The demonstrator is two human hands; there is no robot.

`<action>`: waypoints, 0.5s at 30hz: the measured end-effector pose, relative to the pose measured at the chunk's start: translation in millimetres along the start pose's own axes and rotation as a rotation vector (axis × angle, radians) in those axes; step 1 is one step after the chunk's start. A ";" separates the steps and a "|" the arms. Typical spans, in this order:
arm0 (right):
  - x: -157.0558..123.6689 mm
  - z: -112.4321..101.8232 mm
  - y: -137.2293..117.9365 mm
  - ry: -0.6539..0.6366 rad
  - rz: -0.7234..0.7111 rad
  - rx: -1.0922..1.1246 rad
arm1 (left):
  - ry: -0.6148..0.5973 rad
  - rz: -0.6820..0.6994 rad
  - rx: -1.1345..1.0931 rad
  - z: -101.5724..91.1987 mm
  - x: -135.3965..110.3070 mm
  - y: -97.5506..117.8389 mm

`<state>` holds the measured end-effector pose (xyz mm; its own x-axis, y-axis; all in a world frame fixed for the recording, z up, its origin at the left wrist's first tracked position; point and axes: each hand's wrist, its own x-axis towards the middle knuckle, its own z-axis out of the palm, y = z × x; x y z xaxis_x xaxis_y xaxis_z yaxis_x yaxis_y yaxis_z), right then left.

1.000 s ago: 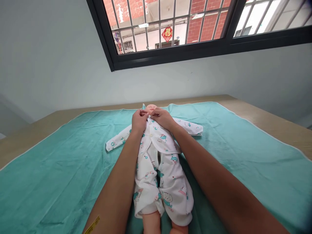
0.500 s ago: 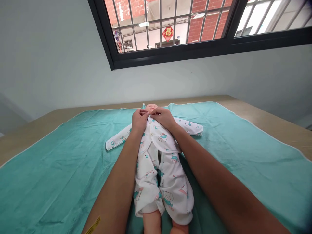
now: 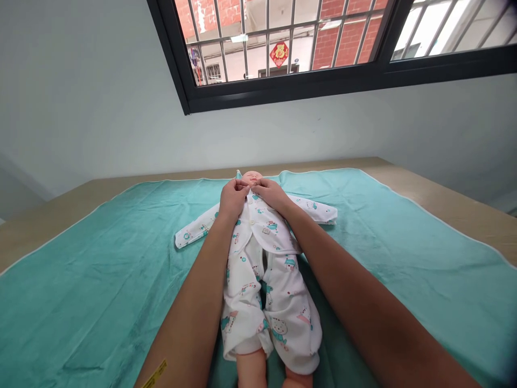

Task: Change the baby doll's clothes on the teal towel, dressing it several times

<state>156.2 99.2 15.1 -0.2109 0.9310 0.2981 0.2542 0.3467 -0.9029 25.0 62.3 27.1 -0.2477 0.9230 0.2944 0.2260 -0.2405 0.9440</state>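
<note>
A baby doll (image 3: 252, 177) lies on its back on a teal blanket (image 3: 100, 280), dressed in a white printed romper (image 3: 266, 280). Its bare feet point toward me and its head lies at the far end. My left hand (image 3: 232, 198) and my right hand (image 3: 271, 194) meet at the romper's collar just below the doll's chin. Both pinch the cloth at the neck opening, fingers closed together. My forearms run along either side of the doll's body. The romper's sleeves spread out flat to the left and right.
The blanket covers a wooden table (image 3: 436, 194) that stands against a pale wall. A dark-framed barred window (image 3: 307, 48) sits above, with a brick building outside. A yellow sticker (image 3: 155, 373) is on my left forearm.
My two hands have drawn closer together at the collar, and the doll's face is more covered by them. Arms and doll otherwise hold their place.
</note>
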 end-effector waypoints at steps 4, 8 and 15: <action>-1.5 -0.4 -2.2 -0.020 0.012 0.006 | -0.018 -0.017 -0.001 0.5 1.5 -1.7; -4.3 -2.1 -1.3 -0.015 -0.007 0.000 | -0.027 -0.024 0.046 -2.0 1.5 -0.1; 1.5 -3.1 14.3 0.030 -0.022 0.269 | -0.041 -0.105 -0.081 -4.0 0.0 4.1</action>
<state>162.5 105.8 3.6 -0.1849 0.9280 0.3234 -0.0105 0.3272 -0.9449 22.2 60.2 31.5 -0.2267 0.9556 0.1882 0.1237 -0.1634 0.9788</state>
